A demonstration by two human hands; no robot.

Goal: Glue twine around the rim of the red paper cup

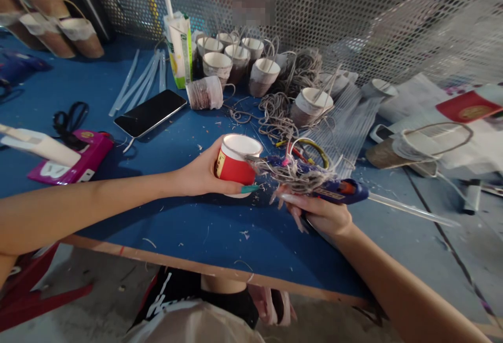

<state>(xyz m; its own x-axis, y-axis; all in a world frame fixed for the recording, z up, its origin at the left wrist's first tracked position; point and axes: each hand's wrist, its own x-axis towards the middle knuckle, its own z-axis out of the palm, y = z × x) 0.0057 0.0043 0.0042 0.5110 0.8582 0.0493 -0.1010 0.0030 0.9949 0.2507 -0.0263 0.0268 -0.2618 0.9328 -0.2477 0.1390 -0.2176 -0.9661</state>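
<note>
Wrapped around a red and white paper cup (238, 167), my left hand (204, 172) keeps it upright just above or on the blue table. My right hand (318, 209) grips a blue hot glue gun (334, 190) whose front is covered in tangled grey strands. The gun's nozzle end points left and lies close to the cup's rim; whether it touches I cannot tell. A clear glue stick (412, 209) sticks out of the back of the gun.
Several twine-wrapped cups (264, 75) and grey cord (275, 112) stand behind the hands. Glue sticks (346, 117) lie to the right. On the left are a black phone (151, 113), a drink carton (178, 49) and a purple device (92, 157). A mesh screen (353, 12) rises behind.
</note>
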